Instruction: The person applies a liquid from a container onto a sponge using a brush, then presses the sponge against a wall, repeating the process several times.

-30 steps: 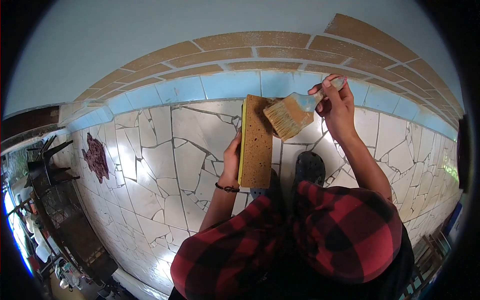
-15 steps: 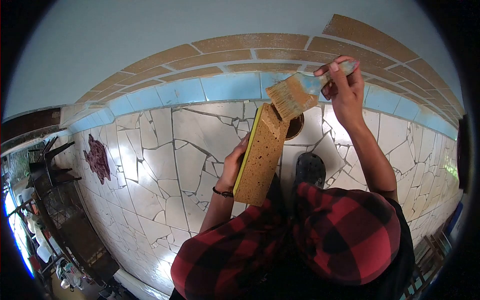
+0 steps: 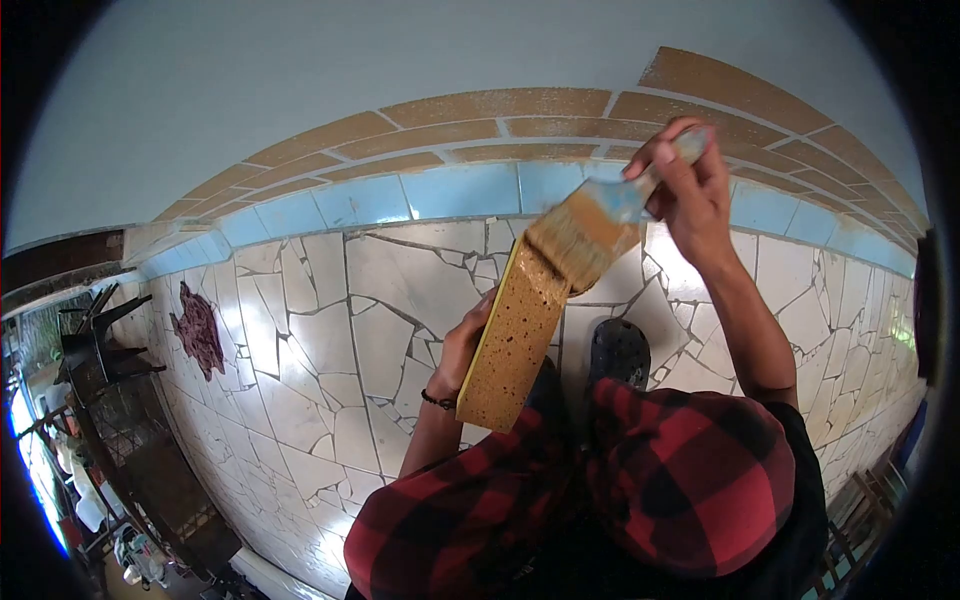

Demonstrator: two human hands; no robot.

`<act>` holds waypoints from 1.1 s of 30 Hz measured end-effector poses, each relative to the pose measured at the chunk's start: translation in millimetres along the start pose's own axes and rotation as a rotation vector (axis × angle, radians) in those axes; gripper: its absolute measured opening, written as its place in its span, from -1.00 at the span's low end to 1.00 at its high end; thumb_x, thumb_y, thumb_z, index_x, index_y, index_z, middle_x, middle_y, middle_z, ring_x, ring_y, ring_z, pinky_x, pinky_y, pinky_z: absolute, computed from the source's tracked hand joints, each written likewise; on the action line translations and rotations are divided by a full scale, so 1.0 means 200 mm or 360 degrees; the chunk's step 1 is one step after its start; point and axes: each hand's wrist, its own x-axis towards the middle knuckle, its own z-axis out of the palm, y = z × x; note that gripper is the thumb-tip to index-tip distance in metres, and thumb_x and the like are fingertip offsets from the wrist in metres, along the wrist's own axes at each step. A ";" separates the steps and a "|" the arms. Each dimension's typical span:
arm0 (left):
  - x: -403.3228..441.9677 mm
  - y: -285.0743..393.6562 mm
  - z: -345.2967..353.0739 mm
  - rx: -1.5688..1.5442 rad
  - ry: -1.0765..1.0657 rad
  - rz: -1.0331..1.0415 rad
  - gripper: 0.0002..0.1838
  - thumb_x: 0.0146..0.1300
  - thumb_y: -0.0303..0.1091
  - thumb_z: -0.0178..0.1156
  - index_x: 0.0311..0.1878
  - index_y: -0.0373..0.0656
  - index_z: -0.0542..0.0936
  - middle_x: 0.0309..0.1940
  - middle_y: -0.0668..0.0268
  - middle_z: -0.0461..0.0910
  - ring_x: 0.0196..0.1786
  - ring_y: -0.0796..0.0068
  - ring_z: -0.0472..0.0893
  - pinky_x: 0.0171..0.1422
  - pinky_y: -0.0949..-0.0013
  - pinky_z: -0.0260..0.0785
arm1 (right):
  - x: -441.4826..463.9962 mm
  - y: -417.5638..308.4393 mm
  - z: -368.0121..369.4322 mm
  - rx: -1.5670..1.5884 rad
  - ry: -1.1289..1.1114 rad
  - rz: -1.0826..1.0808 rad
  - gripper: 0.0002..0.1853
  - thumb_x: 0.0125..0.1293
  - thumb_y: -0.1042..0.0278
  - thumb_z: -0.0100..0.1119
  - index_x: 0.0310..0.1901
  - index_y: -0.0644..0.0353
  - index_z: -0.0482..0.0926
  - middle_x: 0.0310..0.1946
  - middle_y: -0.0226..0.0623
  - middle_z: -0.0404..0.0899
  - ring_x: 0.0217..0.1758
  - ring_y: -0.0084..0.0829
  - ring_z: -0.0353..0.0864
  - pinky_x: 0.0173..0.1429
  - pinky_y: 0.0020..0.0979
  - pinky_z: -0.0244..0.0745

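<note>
My left hand (image 3: 464,343) is closed on a rectangular sponge float (image 3: 512,345), held tilted with its brown, pitted foam face up and its thin yellow backing along the left side. Part of the grip is hidden behind the float. My right hand (image 3: 690,190) grips the handle of a wide paintbrush (image 3: 590,232) with a worn blue ferrule. Its paint-coated bristles press on the float's upper end, where the foam looks wet. Behind the bristles, a round container is almost wholly covered.
Ahead, the pale wall (image 3: 330,90) carries brown painted brick shapes (image 3: 497,103) above a blue tile strip (image 3: 460,191). On the broken-tile floor (image 3: 310,390) lie a crumpled maroon cloth (image 3: 198,332) and, at left, a black chair (image 3: 112,340). My dark clog (image 3: 620,352) is near the container.
The brush has swept down and left across the float's top end, its bristles now bent against the foam. The float sits slightly lower in view, and the container is more covered.
</note>
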 end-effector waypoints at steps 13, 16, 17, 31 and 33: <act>0.02 0.02 0.03 0.0149 -0.0016 0.0053 -0.39 0.51 -0.08 -0.19 0.44 -0.35 0.28 0.20 0.16 0.49 0.25 0.39 0.48 0.35 0.34 0.29 | -0.01 0.03 0.00 0.0003 -0.0073 0.0158 -0.81 0.52 0.22 0.08 -0.03 0.07 0.34 -0.37 -0.28 0.67 -0.53 -0.67 0.45 -0.50 -0.61 0.31; 0.01 0.04 0.05 0.0135 -0.0019 0.0027 -0.37 0.53 -0.05 -0.19 0.44 -0.35 0.29 0.21 0.17 0.49 0.22 0.41 0.50 0.32 0.35 0.32 | 0.02 0.02 -0.03 -0.0139 0.0014 0.0009 -0.81 0.52 0.22 0.07 -0.02 0.08 0.33 -0.36 -0.25 0.67 -0.52 -0.66 0.46 -0.49 -0.60 0.33; 0.01 0.05 0.05 0.0185 0.0024 0.0048 -0.37 0.53 -0.03 -0.18 0.44 -0.35 0.29 0.20 0.18 0.50 0.21 0.42 0.50 0.30 0.35 0.33 | 0.03 0.00 -0.04 -0.0163 0.0053 -0.0044 -0.81 0.52 0.23 0.06 -0.02 0.09 0.33 -0.36 -0.24 0.67 -0.52 -0.66 0.46 -0.48 -0.59 0.34; 0.03 0.09 0.06 0.0052 0.0355 0.0274 -0.42 0.56 -0.07 -0.19 0.45 -0.28 0.26 0.19 0.16 0.52 0.14 0.39 0.59 0.21 0.33 0.47 | -0.25 -0.06 0.21 -0.0419 -0.1027 -0.1212 -0.66 0.19 0.58 0.37 -0.05 0.14 0.48 -0.14 -0.01 0.68 -0.31 -0.21 0.72 -0.39 -0.31 0.60; 0.04 0.05 0.00 0.0065 0.0331 0.0251 -0.46 0.58 -0.05 -0.29 0.45 -0.15 0.26 0.17 0.16 0.53 0.11 0.35 0.61 0.14 0.28 0.54 | -0.21 -0.04 0.19 -0.0305 -0.0931 -0.1114 -0.65 0.18 0.61 0.36 -0.04 0.14 0.48 -0.15 0.02 0.68 -0.24 -0.15 0.75 -0.35 -0.26 0.61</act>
